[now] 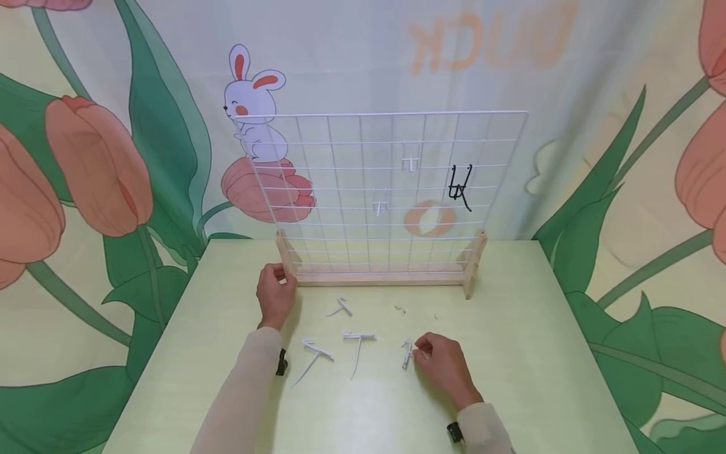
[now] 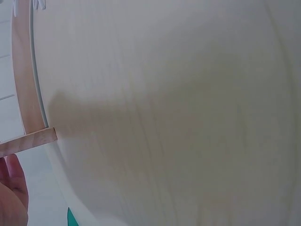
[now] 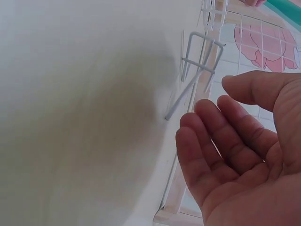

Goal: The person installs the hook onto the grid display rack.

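Observation:
A white wire grid panel [image 1: 391, 239] stands upright in a wooden base [image 1: 380, 279]. My left hand [image 1: 276, 296] rests against the outer side of the base's left wooden foot [image 2: 35, 141]; only part of that hand [image 2: 13, 190] shows in the left wrist view. Close beside a white metal hook [image 1: 406, 356], my right hand [image 1: 448, 366] has loosely bent fingers. In the right wrist view there is nothing between the thumb and fingers [image 3: 225, 127], and the hook [image 3: 190, 87] lies just beyond them. More white hooks lie on the table: one [image 1: 360, 336], another [image 1: 317, 350] and a smaller-looking one [image 1: 341, 308].
Two white hooks, one upper [image 1: 411, 164] and one lower [image 1: 379, 206], hang on the grid. A black hook [image 1: 458, 189] hangs at its right. Tiny scraps [image 1: 400, 309] lie on the pale table [image 1: 527, 328]. A printed curtain [image 1: 351, 57] surrounds the table's back and sides.

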The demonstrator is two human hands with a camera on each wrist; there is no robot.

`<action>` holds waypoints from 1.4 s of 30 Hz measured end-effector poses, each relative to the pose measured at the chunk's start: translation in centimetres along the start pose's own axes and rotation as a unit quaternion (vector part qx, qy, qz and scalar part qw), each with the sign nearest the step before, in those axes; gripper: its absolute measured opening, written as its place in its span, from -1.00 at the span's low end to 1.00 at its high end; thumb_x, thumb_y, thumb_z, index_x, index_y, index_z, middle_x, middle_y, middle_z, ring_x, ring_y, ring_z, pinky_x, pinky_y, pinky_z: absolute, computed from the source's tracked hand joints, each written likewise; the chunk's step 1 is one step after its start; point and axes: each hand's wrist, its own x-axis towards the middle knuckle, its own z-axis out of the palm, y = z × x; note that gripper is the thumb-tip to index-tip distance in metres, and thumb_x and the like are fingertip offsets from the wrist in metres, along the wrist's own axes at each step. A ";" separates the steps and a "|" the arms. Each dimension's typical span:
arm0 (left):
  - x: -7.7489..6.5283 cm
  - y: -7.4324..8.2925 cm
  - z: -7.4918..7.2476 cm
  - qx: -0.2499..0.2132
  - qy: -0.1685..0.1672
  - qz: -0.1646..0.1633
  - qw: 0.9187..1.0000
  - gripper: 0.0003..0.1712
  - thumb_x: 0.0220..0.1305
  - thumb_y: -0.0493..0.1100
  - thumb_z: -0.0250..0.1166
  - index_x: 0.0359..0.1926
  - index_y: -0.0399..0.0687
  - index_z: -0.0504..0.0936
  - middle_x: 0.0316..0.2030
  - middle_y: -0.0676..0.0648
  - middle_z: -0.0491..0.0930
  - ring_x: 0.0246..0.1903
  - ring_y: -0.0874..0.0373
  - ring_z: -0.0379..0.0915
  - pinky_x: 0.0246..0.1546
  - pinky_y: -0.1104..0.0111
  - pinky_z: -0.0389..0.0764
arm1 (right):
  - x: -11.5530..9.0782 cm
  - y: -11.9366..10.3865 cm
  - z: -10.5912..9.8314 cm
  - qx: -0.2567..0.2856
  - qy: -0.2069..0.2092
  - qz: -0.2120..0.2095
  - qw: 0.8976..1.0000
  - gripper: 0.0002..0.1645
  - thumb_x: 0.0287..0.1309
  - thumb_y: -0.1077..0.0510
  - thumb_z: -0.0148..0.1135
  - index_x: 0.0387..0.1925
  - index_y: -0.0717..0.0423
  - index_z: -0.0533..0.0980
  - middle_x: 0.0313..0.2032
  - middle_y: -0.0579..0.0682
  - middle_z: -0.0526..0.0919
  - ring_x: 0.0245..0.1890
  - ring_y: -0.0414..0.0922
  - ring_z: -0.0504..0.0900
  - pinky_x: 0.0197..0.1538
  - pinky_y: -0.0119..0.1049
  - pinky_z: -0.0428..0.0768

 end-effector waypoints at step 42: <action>0.1 0.2 -0.1 -0.002 -0.008 -0.012 1.000 -0.68 0.38 -0.20 0.31 0.08 -0.18 0.54 -0.01 -0.21 0.60 0.07 -0.18 0.65 0.25 -0.08 0.55 | 0.0 0.1 1.1 -0.019 -0.025 -0.009 0.999 -0.96 0.26 0.22 0.44 -0.32 0.07 0.77 -0.34 -0.16 0.70 -0.22 -0.16 0.60 -0.02 -0.10 0.62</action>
